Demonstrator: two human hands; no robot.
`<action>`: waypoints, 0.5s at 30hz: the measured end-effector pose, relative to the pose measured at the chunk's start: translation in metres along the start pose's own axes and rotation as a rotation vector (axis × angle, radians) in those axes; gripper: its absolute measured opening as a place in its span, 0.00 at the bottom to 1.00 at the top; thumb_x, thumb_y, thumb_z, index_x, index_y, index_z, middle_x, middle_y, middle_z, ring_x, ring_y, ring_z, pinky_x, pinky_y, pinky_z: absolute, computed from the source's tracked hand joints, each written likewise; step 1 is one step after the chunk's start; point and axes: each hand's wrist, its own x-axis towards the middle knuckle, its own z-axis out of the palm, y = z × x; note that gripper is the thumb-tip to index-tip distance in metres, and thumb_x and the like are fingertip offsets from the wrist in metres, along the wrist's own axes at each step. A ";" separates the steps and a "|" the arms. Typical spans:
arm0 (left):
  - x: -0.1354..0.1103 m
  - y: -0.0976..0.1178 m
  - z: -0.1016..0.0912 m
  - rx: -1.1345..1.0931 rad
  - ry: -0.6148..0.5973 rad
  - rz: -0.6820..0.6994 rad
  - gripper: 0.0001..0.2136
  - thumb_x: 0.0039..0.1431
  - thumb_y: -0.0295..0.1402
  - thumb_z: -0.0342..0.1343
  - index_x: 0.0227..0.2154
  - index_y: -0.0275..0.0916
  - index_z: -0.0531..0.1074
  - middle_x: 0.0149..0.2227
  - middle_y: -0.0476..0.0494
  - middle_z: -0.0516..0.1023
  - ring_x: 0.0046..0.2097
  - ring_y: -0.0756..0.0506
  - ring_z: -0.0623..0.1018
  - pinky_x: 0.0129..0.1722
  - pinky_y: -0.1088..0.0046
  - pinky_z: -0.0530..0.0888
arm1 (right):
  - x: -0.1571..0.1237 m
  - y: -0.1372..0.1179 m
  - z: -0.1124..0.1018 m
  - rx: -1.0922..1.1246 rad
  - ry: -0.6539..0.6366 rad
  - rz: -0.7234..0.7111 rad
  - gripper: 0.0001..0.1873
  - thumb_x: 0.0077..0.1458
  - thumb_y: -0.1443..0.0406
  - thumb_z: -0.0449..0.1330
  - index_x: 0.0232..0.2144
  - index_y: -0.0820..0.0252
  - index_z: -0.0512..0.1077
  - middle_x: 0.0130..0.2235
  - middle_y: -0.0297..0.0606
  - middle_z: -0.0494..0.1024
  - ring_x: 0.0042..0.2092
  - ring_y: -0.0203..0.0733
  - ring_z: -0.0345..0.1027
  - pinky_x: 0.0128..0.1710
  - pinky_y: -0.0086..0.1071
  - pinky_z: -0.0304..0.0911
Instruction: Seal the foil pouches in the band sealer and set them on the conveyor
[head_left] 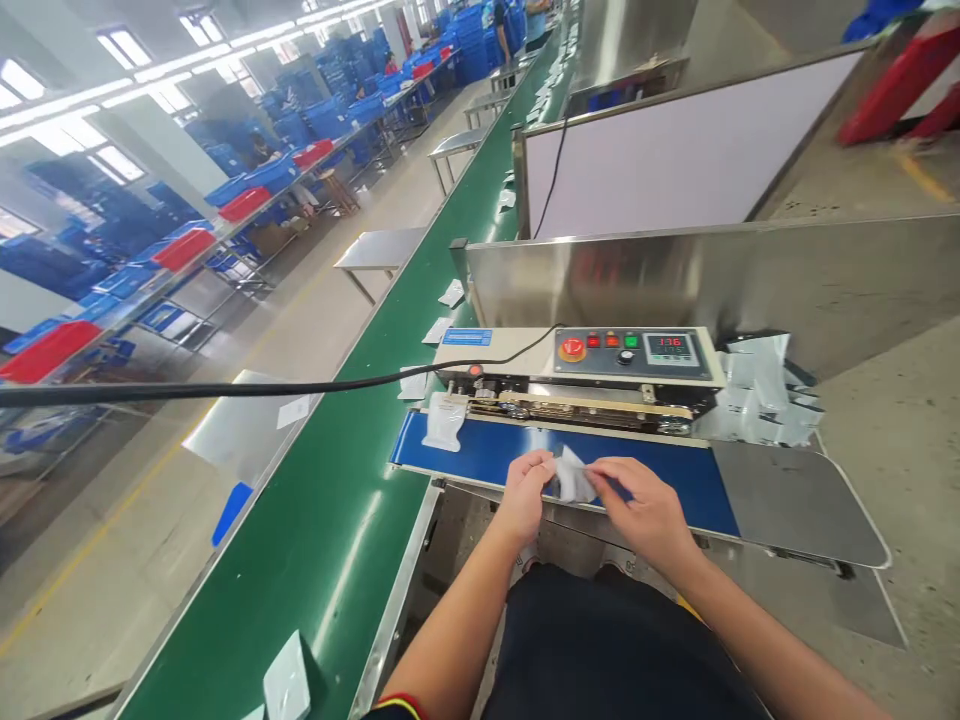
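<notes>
Between my two hands is a small plastic pouch (571, 474), whitish and partly see-through. My left hand (525, 490) pinches its left side, and my right hand (637, 500) pinches the right side with thumb and fingers. Both hands are over the front edge of the blue belt (637, 470) of a band sealing machine (517, 350). Another white pouch (445, 422) lies at the left end of that belt, partly under the sealing head. What the held pouch contains cannot be made out.
A pile of pouches (772, 395) sits at the machine's right end, by a metal plate (802, 500). The long green conveyor (360, 450) runs along the left, carrying several pouches. A black cable (225, 395) crosses in front. Steel panels (600, 285) stand behind the machine.
</notes>
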 end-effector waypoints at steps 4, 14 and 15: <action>0.013 -0.042 0.065 0.026 -0.123 -0.024 0.29 0.57 0.60 0.68 0.38 0.34 0.86 0.34 0.41 0.82 0.36 0.45 0.74 0.40 0.69 0.74 | -0.024 0.039 -0.048 0.010 0.235 0.392 0.32 0.66 0.35 0.62 0.37 0.56 0.82 0.34 0.43 0.85 0.32 0.48 0.78 0.34 0.37 0.76; 0.059 -0.104 0.169 0.614 -0.294 0.031 0.24 0.69 0.50 0.58 0.23 0.37 0.76 0.23 0.52 0.63 0.30 0.49 0.61 0.31 0.71 0.58 | -0.058 0.128 -0.138 0.227 0.277 0.770 0.31 0.46 0.38 0.73 0.33 0.58 0.84 0.32 0.44 0.84 0.34 0.52 0.80 0.33 0.38 0.78; 0.068 -0.109 0.176 0.612 -0.245 -0.005 0.24 0.67 0.49 0.58 0.20 0.38 0.73 0.22 0.52 0.62 0.29 0.49 0.60 0.32 0.71 0.57 | -0.054 0.137 -0.145 0.266 0.305 0.814 0.31 0.44 0.38 0.74 0.33 0.59 0.84 0.30 0.43 0.83 0.32 0.52 0.79 0.31 0.38 0.78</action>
